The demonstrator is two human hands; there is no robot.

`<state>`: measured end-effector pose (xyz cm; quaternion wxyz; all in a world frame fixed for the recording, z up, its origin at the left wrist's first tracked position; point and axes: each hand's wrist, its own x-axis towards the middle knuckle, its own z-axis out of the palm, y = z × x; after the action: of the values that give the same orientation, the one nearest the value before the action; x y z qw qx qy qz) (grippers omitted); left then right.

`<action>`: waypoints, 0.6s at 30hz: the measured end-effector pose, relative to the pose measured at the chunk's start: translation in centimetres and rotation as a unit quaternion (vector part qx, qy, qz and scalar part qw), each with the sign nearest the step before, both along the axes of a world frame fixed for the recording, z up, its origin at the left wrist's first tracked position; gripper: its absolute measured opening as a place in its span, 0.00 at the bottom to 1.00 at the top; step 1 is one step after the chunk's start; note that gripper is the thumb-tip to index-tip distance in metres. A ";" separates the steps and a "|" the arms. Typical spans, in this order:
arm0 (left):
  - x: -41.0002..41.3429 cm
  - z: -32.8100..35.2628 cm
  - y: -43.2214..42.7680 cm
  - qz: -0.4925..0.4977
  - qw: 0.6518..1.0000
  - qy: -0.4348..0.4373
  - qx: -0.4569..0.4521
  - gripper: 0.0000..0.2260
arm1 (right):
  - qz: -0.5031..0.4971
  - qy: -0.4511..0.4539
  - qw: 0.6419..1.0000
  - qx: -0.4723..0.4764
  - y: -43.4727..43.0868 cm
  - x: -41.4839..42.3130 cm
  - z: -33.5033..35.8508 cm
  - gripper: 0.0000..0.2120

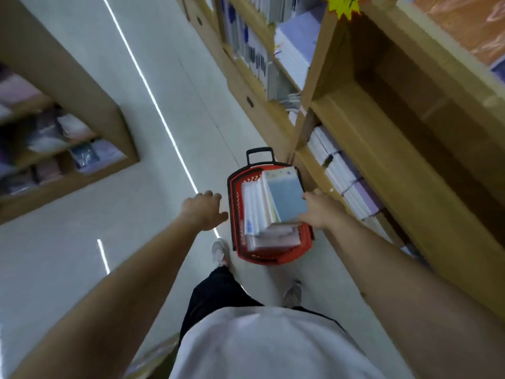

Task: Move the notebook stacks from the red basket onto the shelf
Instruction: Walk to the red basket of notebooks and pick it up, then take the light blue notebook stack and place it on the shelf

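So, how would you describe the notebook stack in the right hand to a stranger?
Find the red basket on the floor beside the wooden shelf. The stack sits topmost, gripped by the right hand; only it shows a plain grey-blue cover.

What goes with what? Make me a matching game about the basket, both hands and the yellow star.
Things:
1. red basket
2. left hand
3. right hand
4. yellow star tag

Clues:
a. grips the blue-topped notebook stack
b. stands on the floor beside the shelf
c. sits high up on the shelf's edge
d. open, holding nothing

Pairs: 1-b, 2-d, 3-a, 4-c
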<state>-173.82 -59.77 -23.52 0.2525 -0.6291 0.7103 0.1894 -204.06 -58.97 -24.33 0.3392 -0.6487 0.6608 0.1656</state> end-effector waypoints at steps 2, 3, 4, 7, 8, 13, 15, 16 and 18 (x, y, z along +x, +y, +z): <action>-0.5 -0.2 3.3 0.037 0.999 0.013 0.006 0.30 | 0.011 -0.007 1.000 0.007 1.3 -1.2 -0.1 0.32; -0.7 -0.4 4.7 0.057 0.998 0.019 0.004 0.30 | 0.017 -0.009 1.000 0.012 1.8 -1.7 -0.2 0.31; -0.8 -0.6 5.9 0.076 0.997 0.025 0.005 0.30 | 0.025 -0.008 1.000 0.015 2.3 -2.1 -0.3 0.30; -1.1 -1.6 8.8 0.120 0.992 0.031 0.015 0.30 | 0.034 0.002 0.999 0.021 3.3 -3.0 -1.0 0.30; -1.1 -2.2 9.6 0.124 0.992 0.030 0.021 0.30 | 0.030 0.002 0.999 0.020 3.7 -3.2 -1.3 0.31; -1.7 -5.6 11.6 0.118 0.993 0.012 0.021 0.29 | 0.010 -0.010 1.000 -0.004 5.3 -3.4 -3.1 0.36; -2.4 -7.3 12.0 0.122 0.992 0.019 0.027 0.29 | 0.020 -0.002 1.000 -0.004 5.7 -3.7 -4.7 0.36; -2.7 -8.2 12.1 0.126 0.991 0.023 0.032 0.29 | 0.022 0.002 1.000 0.000 5.8 -4.0 -5.8 0.35; -3.4 -10.1 12.2 0.136 0.990 0.030 0.031 0.29 | 0.018 0.004 1.000 0.007 5.6 -4.7 -8.1 0.33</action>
<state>-177.27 -47.60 -33.63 0.2220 -0.7061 0.6190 0.2628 -208.74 -53.37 -32.38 0.3376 -0.6577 0.6492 0.1790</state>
